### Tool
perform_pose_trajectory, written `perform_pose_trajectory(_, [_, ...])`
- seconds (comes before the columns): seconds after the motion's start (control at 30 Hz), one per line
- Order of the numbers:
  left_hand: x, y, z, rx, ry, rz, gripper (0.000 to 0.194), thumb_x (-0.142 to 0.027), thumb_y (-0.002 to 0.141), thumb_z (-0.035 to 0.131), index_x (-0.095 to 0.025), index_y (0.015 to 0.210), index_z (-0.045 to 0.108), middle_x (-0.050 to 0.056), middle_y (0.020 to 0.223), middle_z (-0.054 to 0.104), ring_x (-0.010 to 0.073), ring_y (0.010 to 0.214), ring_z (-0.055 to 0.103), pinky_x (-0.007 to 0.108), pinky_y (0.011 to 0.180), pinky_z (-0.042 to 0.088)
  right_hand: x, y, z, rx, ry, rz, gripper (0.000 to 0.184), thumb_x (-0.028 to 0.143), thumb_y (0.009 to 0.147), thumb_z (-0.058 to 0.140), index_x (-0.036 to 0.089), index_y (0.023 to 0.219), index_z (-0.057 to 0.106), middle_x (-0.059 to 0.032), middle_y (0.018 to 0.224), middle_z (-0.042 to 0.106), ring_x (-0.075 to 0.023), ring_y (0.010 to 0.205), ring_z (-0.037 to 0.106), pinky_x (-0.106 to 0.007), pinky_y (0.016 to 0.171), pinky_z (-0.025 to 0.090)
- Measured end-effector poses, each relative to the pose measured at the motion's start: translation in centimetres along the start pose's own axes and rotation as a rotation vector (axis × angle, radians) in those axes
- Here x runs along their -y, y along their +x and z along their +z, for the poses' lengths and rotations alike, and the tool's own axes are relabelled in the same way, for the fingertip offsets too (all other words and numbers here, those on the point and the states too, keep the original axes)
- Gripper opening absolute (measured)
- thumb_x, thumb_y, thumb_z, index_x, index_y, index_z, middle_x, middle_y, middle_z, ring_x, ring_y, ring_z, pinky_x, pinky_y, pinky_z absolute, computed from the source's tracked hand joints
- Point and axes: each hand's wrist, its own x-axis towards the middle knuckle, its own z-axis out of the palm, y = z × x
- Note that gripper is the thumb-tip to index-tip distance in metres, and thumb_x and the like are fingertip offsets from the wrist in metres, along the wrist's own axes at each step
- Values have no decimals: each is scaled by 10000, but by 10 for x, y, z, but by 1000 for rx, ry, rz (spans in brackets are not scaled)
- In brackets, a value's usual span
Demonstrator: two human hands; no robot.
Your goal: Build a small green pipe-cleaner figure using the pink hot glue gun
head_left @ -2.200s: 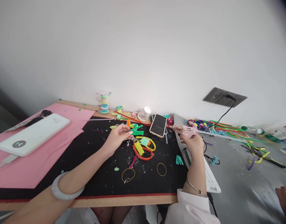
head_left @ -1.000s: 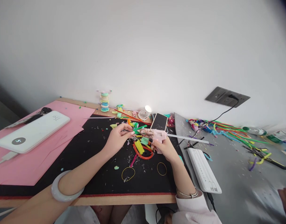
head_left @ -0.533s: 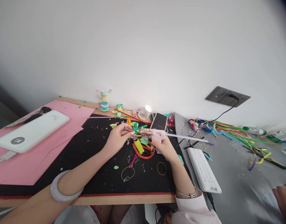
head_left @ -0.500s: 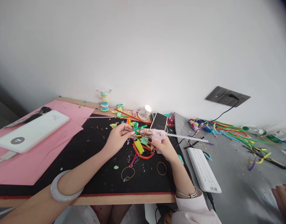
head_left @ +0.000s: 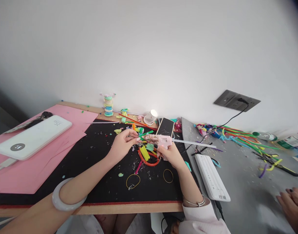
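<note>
My right hand grips a pink hot glue gun, with a long white glue stick coming out of its back end. The gun's nozzle points left, toward the fingertips of my left hand. Between that hand's thumb and fingers is a green pipe cleaner, touching or very near the nozzle. Just below lie a yellow pipe-cleaner bundle and a curved red pipe-cleaner piece. Exactly where glue meets the green piece is too small to make out.
A phone and a paper cup stand behind my hands. White power banks lie left and right. Rubber bands rest on the black mat. Another person's hand is at the far right.
My two hands, the glue gun and the green pipe cleaner hold almost still. At the far right, the other person's hand has shifted and shows more clearly.
</note>
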Motion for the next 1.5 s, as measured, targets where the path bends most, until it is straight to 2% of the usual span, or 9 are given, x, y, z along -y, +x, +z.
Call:
perform_pose_trajectory(0.1, [0,-1,0,-6,-24,-6,208,-274,700,698,-168,822,567,-8,788,585,173,796,666,331,782,555,1,0,0,-13,2,7,217,337,773,578,134,836,620,26,522,546,-67,403,384,-192,383,282])
perform_pose_trajectory(0.33, [5,0,-1,-1,-71,-16,239,-299,700,703,-167,843,564,-7,797,587,186,793,677,365,810,544,3,0,-1,-27,3,15,209,341,758,591,133,735,604,23,501,545,-64,387,373,-194,369,260])
perform_pose_trajectory(0.77, [2,1,-1,-24,-83,-19,264,-319,680,708,-165,826,553,-6,762,592,191,784,671,376,786,549,-2,1,-2,-56,-28,17,239,374,771,570,147,700,595,15,501,540,-82,404,399,-210,400,296])
perform_pose_trajectory(1.0, [-3,0,0,-36,-65,-17,233,-298,696,698,-160,814,553,-7,782,580,184,785,669,354,773,552,3,-1,-2,-57,4,1,210,343,768,574,149,821,632,24,510,547,-82,407,404,-201,393,299])
perform_pose_trajectory(1.2, [-3,0,-1,-45,-54,-3,240,-311,696,694,-161,823,556,0,798,585,196,790,675,351,763,551,3,-2,-3,-61,-18,28,219,353,773,568,142,796,621,24,512,528,-67,391,359,-191,373,267])
perform_pose_trajectory(1.5, [-5,0,-2,-61,-37,2,252,-339,693,694,-167,821,562,7,797,601,198,786,675,351,752,552,2,-1,-5,-75,-37,9,222,361,769,569,155,690,601,14,512,543,-83,409,394,-209,396,298])
